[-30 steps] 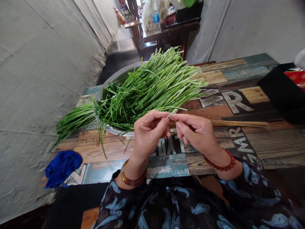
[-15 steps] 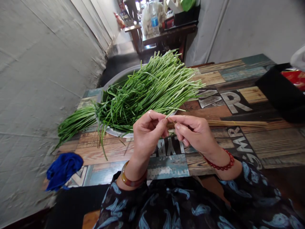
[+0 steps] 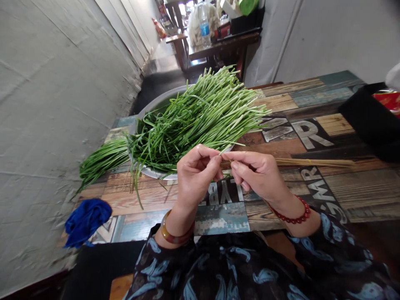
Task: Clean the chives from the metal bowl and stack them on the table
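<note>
Little has moved: the left hand (image 3: 197, 173) stays pinched on a green stalk (image 3: 221, 152), the right hand (image 3: 259, 173) on a thin stick (image 3: 230, 160). The stalk remains between the hands, before the metal bowl (image 3: 155, 101).

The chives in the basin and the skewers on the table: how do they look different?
The chives are green; the skewers are tan. The chives form a big, loose heap; the skewers lie in a slim, straight bundle. Both are long and thin.
</note>
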`<state>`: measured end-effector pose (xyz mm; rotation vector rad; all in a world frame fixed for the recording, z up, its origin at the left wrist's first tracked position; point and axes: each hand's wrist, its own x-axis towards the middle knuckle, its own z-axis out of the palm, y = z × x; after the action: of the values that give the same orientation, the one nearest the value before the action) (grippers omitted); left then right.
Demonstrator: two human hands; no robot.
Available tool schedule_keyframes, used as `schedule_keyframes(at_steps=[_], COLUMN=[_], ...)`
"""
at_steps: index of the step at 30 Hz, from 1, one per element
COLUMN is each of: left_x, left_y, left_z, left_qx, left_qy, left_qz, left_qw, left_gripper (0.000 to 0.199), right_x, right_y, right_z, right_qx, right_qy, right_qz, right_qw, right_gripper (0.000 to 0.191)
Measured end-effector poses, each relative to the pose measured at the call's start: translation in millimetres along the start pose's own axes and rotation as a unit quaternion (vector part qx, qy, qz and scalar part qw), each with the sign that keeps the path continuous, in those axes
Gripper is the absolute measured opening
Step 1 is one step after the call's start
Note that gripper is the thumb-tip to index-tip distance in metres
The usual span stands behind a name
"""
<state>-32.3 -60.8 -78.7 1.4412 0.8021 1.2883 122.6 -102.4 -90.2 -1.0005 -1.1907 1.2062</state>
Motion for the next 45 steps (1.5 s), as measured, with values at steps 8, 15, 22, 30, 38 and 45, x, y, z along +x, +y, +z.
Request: schedule_keyframes(at_steps=[8, 15, 22, 30, 38, 45], left_x=[-0.6, -0.3, -1.9, -3.1, 0.8, 3.7], left_y=[-0.6, -1.0, -2.5, -3.6, 0.7, 6.7], left_z=[0.5, 1.4, -0.3, -2.1, -2.1, -4.4], left_qx=[0.037, 0.072, 0.121, 0.129, 0.184, 0.115], left_qy=[-0.001, -0.002, -0.011, -0.011, -0.033, -0.061], left_qz=[0.022, 0.06, 0.107, 0.102, 0.143, 0.067], left_qw=[0.999, 0.996, 0.987, 0.986, 0.972, 0.989], left_gripper=[0.009, 0.006, 0.005, 0.004, 0.007, 0.005], right_x=[-0.2, 0.5, 2.8, 3.7, 5.5, 4.0], right_y=[-4.2, -5.4, -6.4, -7.2, -12.0, -13.4], right_z=[-0.5, -0.8, -0.7, -1.1, -1.2, -2.6], right_qx=[0.006, 0.014, 0.021, 0.018, 0.007, 0.024], right_qy=[0.004, 0.002, -0.005, -0.008, -0.008, -0.013], right_qz=[0.025, 0.037, 0.035, 0.036, 0.048, 0.056], right_qw=[1.0, 0.999, 0.999, 0.999, 0.999, 0.998], right_gripper=[0.032, 0.033, 0.028, 0.014, 0.014, 0.02])
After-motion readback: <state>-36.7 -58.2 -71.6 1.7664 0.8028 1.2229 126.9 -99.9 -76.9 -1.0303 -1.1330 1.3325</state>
